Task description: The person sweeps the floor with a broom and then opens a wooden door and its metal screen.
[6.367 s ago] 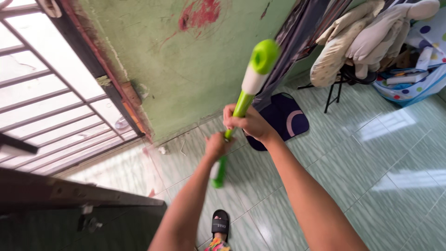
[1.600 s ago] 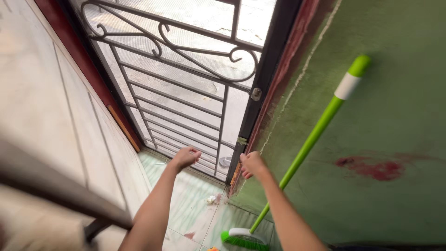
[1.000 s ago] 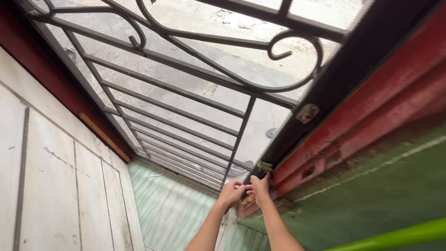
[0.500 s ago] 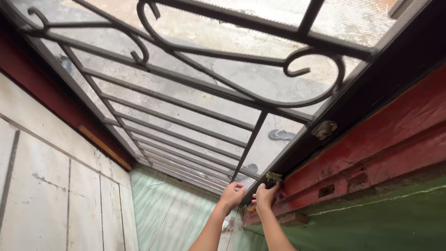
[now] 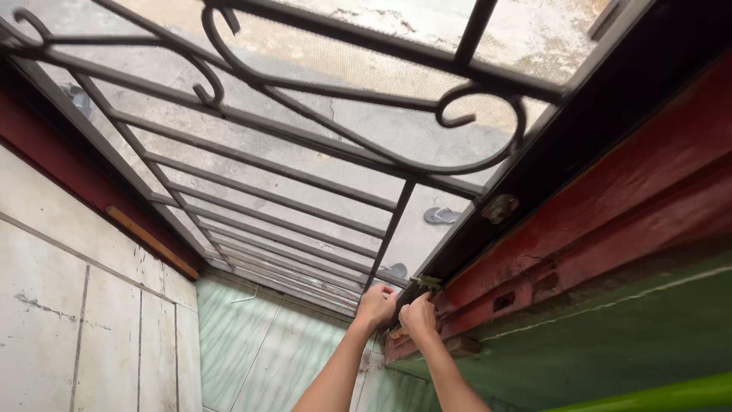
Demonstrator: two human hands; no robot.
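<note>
We start at the small greenish latch (image 5: pixel 428 281) low on the dark metal gate frame (image 5: pixel 488 187), right where the frame meets the red door jamb (image 5: pixel 602 206). Both our hands work at it. Our left hand (image 5: pixel 377 304) curls its fingers around the frame's edge just below the latch, a closed grip on the metal. Our right hand (image 5: pixel 418 317) sits touching the left, fingers bunched together at the latch; whether it pinches the latch itself or only presses against it, we cannot tell, since the fingertips are hidden.

To handle this well, we judge the left hand should steady the frame so the gate does not swing, while the right works the small part with fingertips only, keeping them out of the gap between frame and jamb.

Beyond the hands, the gate's mesh panel (image 5: pixel 320 122) with scroll ironwork lets us see sandals (image 5: pixel 441 216) lying on the ground outside. A second latch plate (image 5: pixel 499 207) sits higher on the frame. A bright green handle (image 5: pixel 656 394) crosses the lower right corner, in front of the green wall (image 5: pixel 610 336), and pale green floor tiles (image 5: pixel 252 358) lie below.
</note>
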